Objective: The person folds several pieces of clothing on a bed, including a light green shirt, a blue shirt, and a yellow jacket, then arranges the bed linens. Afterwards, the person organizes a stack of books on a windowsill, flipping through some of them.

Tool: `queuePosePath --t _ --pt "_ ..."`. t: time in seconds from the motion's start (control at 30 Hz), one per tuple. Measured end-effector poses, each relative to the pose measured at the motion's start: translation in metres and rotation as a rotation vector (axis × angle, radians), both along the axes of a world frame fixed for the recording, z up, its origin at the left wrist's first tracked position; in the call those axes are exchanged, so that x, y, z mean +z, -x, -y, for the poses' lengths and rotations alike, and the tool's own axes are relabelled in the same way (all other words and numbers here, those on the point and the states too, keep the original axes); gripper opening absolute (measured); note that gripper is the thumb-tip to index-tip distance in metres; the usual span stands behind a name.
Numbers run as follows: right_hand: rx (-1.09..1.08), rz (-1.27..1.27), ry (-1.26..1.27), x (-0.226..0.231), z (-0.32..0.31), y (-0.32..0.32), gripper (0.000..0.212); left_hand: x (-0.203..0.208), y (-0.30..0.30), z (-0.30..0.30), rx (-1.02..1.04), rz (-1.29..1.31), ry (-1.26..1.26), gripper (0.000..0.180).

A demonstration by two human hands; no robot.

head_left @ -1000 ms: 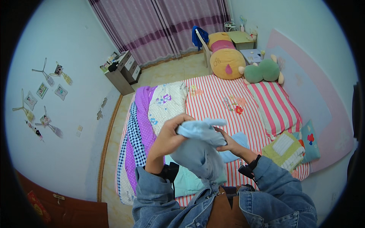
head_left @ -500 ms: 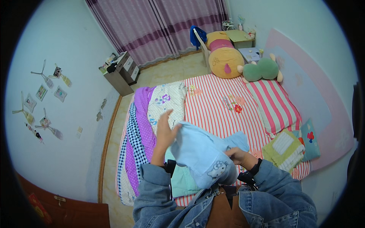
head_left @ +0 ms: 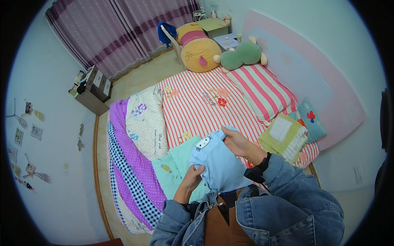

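Light-blue garment (head_left: 223, 166) spans both hands: left hand (head_left: 191, 178) pinches its left edge, right hand (head_left: 241, 144) grips far-right edge, farther out; long axis unclear, cloth bunched.

Head view: both hands on light blue garment (head_left: 223, 168) with cartoon cat face, held above bed (head_left: 188, 106) with red-striped sheet. Left hand (head_left: 193, 178) grips its left edge, thumb on top; right hand (head_left: 240, 144) has fingers at upper right corner. Mint green garment (head_left: 180, 156), leaf motif, lies on bed to the left, next to purple dotted quilt (head_left: 137, 164). Right side: green-and-white towel (head_left: 279, 135), folded; pink-striped pillow (head_left: 262, 92) near pink headboard (head_left: 305, 78). Green plush toy (head_left: 242, 55) by pillow, big yellow plush toy (head_left: 200, 53) beside it.
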State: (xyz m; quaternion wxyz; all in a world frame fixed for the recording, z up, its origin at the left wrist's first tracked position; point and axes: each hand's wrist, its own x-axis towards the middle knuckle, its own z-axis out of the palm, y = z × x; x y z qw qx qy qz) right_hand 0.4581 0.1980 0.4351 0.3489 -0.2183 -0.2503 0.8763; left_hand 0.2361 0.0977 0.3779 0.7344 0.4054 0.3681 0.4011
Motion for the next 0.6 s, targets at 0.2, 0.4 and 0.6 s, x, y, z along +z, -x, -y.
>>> queuePosePath --t 0.2,0.4,0.6 --pt "-0.317 0.416 0.098 -0.013 0.016 -0.021 0.052 0.021 0.015 -0.036 0.344 0.245 0.172 0.039" --pt "-0.17 0.382 0.331 -0.039 0.052 0.006 0.064 0.03 0.012 -0.041 0.316 0.696 0.178 0.045" --pt "-0.17 -0.042 0.288 -0.053 0.038 0.007 0.049 -0.001 -0.011 -0.024 0.272 0.4 0.415 0.04"
